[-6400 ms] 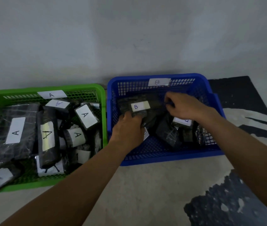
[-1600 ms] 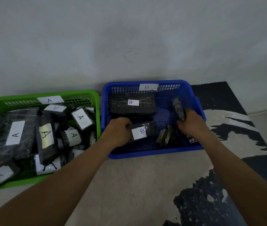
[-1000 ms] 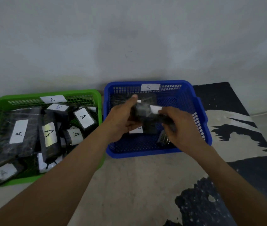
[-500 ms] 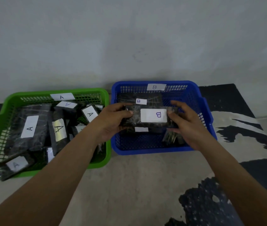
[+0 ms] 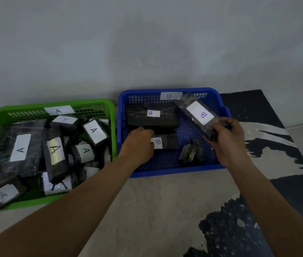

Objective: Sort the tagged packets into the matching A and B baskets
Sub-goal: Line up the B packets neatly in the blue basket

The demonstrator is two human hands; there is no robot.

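- fingers of the right hand (image 5: 228, 140) pinch a b packet (image 5: 197, 115), tilted over the blue basket (image 5: 174, 170)'s far right corner.
- left hand (image 5: 139, 143) seems to grip a small b packet (image 5: 165, 142) inside it.
- green basket (image 5: 54, 102) shows only a tags; sorting looks nearly done.

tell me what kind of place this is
Likely a plain room, worked at floor level: the green basket and blue basket sit on bare floor against a blank wall, beside a patterned mat.
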